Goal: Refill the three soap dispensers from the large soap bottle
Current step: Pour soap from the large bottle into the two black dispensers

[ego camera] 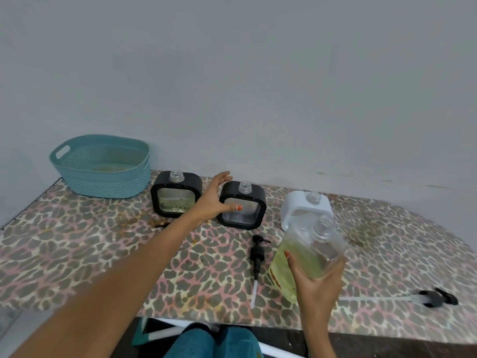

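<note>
Teal-clad knees (191, 343) at the bottom edge, leopard-print table cover (77, 241) beyond.
From the left: a teal woven plastic basket (103, 184), a black square dispenser (178, 186) with open neck, my left hand (214, 200) with fingers spread, a second black square dispenser (249, 217), a black pump (258, 251) lying flat, a white dispenser (299, 202), then my right hand (315, 277) clamped round the tilted, uncapped clear large bottle (307, 251) of yellow-green soap, lower right of centre.
</note>
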